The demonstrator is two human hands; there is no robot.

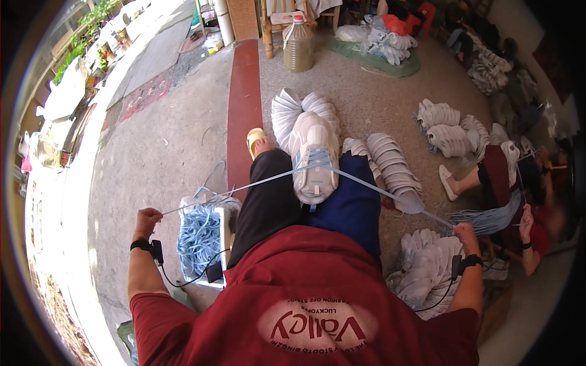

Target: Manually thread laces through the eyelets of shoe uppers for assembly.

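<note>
A pale grey-white sneaker sits between my knees, its lacing area partly threaded in light blue. From it a light blue shoelace runs out taut to both sides. Far out to the left, my left hand is closed on one end of the lace. My right hand pinches the other end, well out to the right. Both arms are spread wide, each with a black band at the wrist. Beside my left leg, a white box holds a tangle of light blue laces.
Nested rows of white shoe uppers lie on the floor ahead and to the right, with another pile near my right arm. A co-worker sits at the right by a bundle of blue laces. A large plastic jug stands ahead.
</note>
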